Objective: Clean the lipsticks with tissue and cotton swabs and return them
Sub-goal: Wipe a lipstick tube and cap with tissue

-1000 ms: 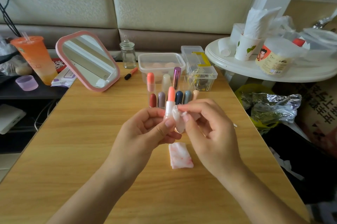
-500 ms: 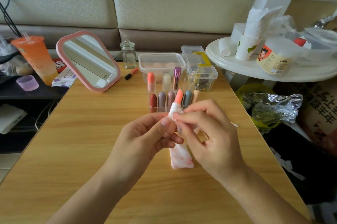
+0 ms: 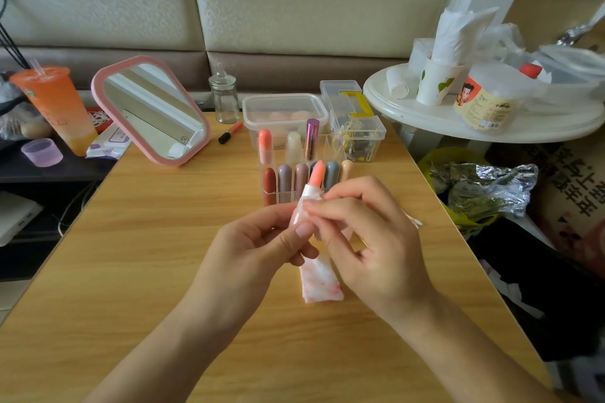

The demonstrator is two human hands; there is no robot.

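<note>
— Right, how far along are we?

— Partway, I'd judge. The coral lipstick [image 3: 317, 177] is uncapped with its bullet wound up and pointing away from me, so it is mid-clean, not yet returned. A tissue wrap [image 3: 307, 198] sits round the tube just below the bullet.

— Who has hold of it?

— Both hands. My left hand [image 3: 262, 248] grips the lower tube, thumb pressed along the side and the other fingers curled behind. My right hand [image 3: 370, 238] pinches the tissue wrap against the tube, its fingers [image 3: 340, 209] closed together over the top. The bullet stands clear above both sets of fingertips, untouched.

— What's done already?

— A folded stained tissue [image 3: 322, 284] with pink smears lies on the table [image 3: 131, 255] directly under my palms, so some wiping is finished. Beyond my fingertips the clear rack [image 3: 265, 198] holds the capped lipsticks [image 3: 284, 179]. I can't tell which of those are already cleaned.

— And the swab?

— A cotton swab [image 3: 414, 221] tip shows just past my right knuckles. I can't tell whether that hand holds it or it lies on the table. The detail work, capping and slotting the lipstick back are left.
</note>
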